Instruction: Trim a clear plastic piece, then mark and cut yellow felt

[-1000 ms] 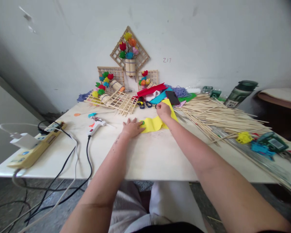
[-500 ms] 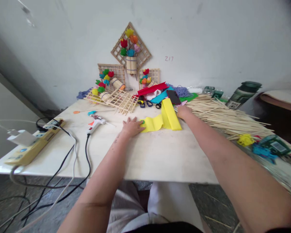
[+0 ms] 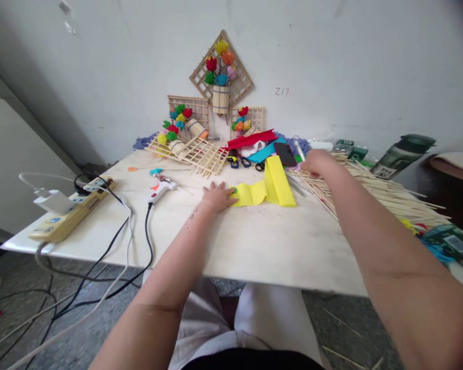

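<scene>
My left hand point(image 3: 216, 197) lies flat with fingers spread on the left end of a yellow felt sheet point(image 3: 268, 187), next to a small green dot on the felt. The sheet's right part is folded over itself. My right hand point(image 3: 319, 164) is closed around a thin white stick-like thing point(image 3: 299, 150) at the near edge of a big heap of wooden sticks point(image 3: 374, 185), to the right of the felt.
A white glue gun point(image 3: 162, 189) and a power strip point(image 3: 67, 213) with trailing cables lie at the left. Stick lattices with felt flowers point(image 3: 193, 146) and scissors point(image 3: 237, 162) stand at the back, along with coloured felt, a dark phone point(image 3: 284, 153) and a green bottle point(image 3: 403, 154).
My right hand left the yellow felt, moved right to the stick heap and closed on a thin white thing. The left hand stayed on the felt. The camera shifted left.
</scene>
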{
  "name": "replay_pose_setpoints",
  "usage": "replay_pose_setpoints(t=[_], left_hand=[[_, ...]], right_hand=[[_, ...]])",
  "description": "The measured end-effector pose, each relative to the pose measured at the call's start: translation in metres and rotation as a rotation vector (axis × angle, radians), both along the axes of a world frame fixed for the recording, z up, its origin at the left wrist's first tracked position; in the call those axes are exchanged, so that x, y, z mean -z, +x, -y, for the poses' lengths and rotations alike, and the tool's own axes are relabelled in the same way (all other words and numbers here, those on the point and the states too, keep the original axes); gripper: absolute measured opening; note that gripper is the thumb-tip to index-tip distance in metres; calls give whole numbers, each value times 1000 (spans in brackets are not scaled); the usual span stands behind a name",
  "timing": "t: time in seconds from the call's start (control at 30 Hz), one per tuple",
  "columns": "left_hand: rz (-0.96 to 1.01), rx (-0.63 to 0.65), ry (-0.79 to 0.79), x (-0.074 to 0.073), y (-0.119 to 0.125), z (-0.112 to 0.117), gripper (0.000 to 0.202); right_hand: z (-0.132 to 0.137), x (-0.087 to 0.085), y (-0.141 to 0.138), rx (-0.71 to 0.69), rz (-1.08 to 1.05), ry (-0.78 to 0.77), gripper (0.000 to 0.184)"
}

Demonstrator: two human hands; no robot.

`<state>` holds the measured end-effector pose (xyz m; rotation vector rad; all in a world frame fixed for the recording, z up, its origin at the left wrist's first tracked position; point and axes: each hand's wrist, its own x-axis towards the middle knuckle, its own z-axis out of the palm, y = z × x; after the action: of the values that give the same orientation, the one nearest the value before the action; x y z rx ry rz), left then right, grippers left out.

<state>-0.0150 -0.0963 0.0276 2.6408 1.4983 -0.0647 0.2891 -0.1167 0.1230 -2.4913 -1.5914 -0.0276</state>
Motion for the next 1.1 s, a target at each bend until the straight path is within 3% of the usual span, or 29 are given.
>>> replay_pose_setpoints(t=[0.03,0.1,0.17,0.3,0.4,0.53,0.63,0.83,1.1], left_hand=[[1,1,1,0,0,0,59],[4,1,5,0,0,0,59],[4,0,11,0,0,1,59],[4,5,25,-1,-1,2,59],[-2,4,29,-3,-1,4,58],[-3,8,41,-3,-1,4,59],[-9,10,39,-3,0,3,61],[-9,2,31,-3,0,3,63],[-9,-6,21,-3,1,4,62]], right_hand=[[5,-8,-10,-2,-122,14,18],[12,-15,-39,-88,-457,233,15],[15,-10,-76,-223,-726,409,12],[6,25,-141,-395,-1134,450,9],[-8,59,-165,-382,-1331,448,12],[-21,97,-167,-226,-1364,441,12],[-27,113,-161,-191,-1324,486,12],[-36,122,-157,-195,-1228,529,13],[-33,126,-151,-243,-1030,473,9]])
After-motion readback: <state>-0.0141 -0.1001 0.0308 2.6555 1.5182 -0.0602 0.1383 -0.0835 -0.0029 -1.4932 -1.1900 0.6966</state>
